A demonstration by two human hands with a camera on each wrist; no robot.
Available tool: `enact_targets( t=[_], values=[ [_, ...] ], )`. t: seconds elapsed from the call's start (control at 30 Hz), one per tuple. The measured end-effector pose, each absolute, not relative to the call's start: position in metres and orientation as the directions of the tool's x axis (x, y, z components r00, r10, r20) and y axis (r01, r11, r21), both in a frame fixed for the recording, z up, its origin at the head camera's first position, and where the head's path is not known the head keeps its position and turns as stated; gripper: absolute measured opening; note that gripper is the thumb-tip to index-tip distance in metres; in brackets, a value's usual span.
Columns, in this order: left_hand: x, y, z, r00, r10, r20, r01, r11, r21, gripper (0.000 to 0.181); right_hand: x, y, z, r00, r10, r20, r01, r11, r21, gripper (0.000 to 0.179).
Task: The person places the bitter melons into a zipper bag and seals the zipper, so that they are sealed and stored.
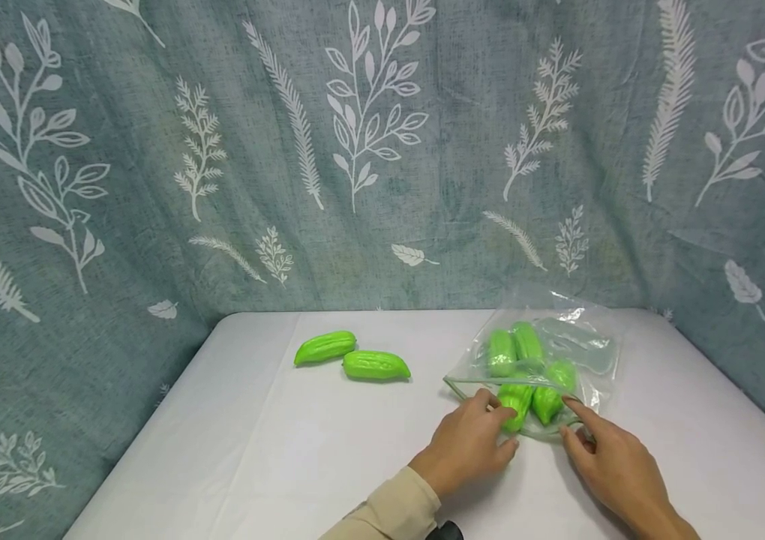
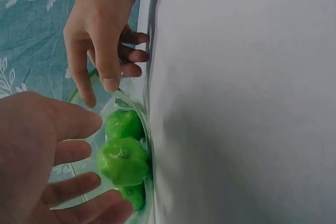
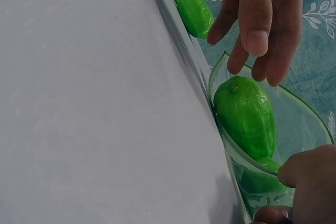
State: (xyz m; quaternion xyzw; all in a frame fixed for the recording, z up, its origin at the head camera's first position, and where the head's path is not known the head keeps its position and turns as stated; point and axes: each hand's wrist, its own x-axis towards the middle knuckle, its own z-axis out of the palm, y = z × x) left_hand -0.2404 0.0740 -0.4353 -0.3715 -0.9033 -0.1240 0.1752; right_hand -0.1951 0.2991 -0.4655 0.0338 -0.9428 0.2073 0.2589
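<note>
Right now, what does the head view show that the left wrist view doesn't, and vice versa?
Only the head view: two green gourd-shaped pieces lying outside the clear bag, the beige sleeve, and the back of the left hand.
Only the left wrist view: that hand's palm side, and a bagged piece's end seen face-on.
Both: the right hand, green pieces inside the bag, the white table, and the leaf-print cloth.

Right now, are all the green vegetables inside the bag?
No, two green vegetables lie outside the bag, on the table.
</note>
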Motion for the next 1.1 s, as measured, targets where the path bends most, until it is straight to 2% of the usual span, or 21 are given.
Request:
enact_targets(
  t=[0.23,0.43,0.73,1.1],
  values=[
    [-0.232,0.073,-0.435,-0.607,0.677,0.416,0.746,0.666,0.005,0.034,-0.195,0.3,-0.465,-0.87,0.049,0.49,-0.159,0.914,-0.373,0.045],
    [-0.23,0.075,-0.438,-0.62,0.691,0.373,0.747,0.665,0.009,0.039,-0.195,0.299,-0.466,-0.868,0.046,0.494,-0.164,0.913,-0.374,0.044],
    [-0.232,0.079,-0.438,-0.608,0.692,0.39,0.753,0.658,0.006,0.038,-0.196,0.299,-0.467,-0.862,0.044,0.505,-0.171,0.913,-0.371,0.043],
    [-0.235,0.09,-0.439,-0.624,0.691,0.364,0.744,0.668,0.007,0.037,-0.195,0.299,-0.466,-0.873,0.044,0.486,-0.161,0.915,-0.371,0.043]
  ],
)
